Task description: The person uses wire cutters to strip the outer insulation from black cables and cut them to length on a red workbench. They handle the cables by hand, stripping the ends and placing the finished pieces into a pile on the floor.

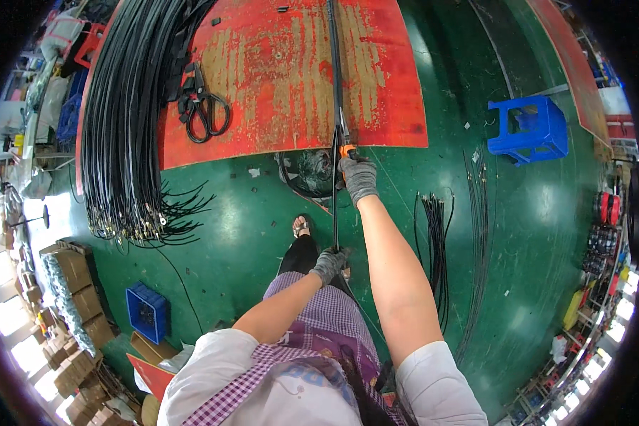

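Observation:
My left hand (328,265), in a grey glove, is closed around a long black cable (336,216) just in front of my body. From there the cable runs away from me over the edge of the red worn table (277,78) and along its top. My right hand (360,177), gloved too, is wrapped round a pair of orange-handled scissors (346,150). Their pointed metal blades lie against the cable at the table's near edge; whether the blades are apart is too small to tell.
A thick bundle of black cables (124,128) hangs over the table's left side, beside black-handled scissors (207,117). More cables (439,248) hang to my right. A blue stool (529,131) stands right, a blue crate (147,312) lower left. Below the table edge sits a black bag-lined container (309,172).

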Tool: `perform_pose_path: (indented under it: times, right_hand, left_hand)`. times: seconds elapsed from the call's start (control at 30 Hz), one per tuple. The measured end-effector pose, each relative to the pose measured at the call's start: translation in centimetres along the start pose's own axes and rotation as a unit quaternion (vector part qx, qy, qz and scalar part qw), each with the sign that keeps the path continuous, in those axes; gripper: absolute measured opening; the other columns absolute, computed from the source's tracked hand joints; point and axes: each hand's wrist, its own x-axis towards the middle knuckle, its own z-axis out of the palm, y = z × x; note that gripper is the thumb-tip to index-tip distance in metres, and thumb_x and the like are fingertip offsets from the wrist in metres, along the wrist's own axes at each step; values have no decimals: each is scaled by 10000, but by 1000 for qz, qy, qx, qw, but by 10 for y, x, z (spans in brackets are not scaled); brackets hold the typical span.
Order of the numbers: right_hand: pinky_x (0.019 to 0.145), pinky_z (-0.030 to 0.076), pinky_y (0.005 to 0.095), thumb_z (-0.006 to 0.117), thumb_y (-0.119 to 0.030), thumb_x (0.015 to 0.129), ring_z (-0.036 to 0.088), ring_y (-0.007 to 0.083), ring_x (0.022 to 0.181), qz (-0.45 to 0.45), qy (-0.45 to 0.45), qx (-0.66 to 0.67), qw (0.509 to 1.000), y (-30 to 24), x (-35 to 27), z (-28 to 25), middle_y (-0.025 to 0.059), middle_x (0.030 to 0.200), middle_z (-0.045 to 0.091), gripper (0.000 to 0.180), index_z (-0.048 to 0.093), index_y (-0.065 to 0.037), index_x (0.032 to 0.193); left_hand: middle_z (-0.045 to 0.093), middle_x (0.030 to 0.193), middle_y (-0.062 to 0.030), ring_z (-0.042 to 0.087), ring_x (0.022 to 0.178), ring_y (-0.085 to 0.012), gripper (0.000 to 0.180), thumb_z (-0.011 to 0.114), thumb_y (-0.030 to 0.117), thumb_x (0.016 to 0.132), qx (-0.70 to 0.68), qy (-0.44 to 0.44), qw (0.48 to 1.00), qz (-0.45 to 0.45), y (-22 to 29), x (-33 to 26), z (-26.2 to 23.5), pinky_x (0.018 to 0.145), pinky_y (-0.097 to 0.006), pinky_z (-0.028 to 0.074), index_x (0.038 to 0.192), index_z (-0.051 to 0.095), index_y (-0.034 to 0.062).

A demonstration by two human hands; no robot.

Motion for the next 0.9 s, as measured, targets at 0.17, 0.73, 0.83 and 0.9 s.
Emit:
perform_pose_path:
  times: [0.17, 0.73, 0.83, 0.9]
  right_hand:
    - [751, 391, 357, 540, -263, 654, 563, 279, 774, 1, 23, -56, 998, 10, 8, 7, 124, 779, 608, 229, 585, -59, 748]
    - [678, 422, 368, 498, -247, 702, 555, 270, 724, -128, 17, -291, 948, -23, -9, -7, 100, 724, 592, 217, 563, -45, 750]
    - [734, 413, 366, 486, -278, 704, 546, 284, 825, -117, 17, -255, 960, -32, -15, -10, 114, 825, 602, 265, 575, -53, 812]
    - [726, 418, 367, 461, -284, 716, 548, 282, 820, -108, 6, -280, 954, -31, -14, -6, 115, 824, 597, 260, 574, -66, 804]
  left_hand:
    - [538, 674, -27, 484, 573, -145, 251, 572, 284, 775, -37, -14, 999, -23, -2, 13, 2, 534, -276, 407, 881, 543, 58]
    - [562, 682, -19, 497, 561, -128, 173, 587, 227, 778, -194, -69, 978, 14, -63, 41, -12, 506, -272, 395, 825, 574, 61]
    - [572, 786, -37, 518, 642, -147, 179, 543, 194, 803, 52, -91, 960, 259, -81, 62, -37, 561, -287, 412, 917, 560, 56]
    - [564, 888, -58, 527, 709, -162, 213, 505, 172, 823, 112, -149, 903, 387, -85, 64, -46, 616, -305, 428, 995, 528, 49]
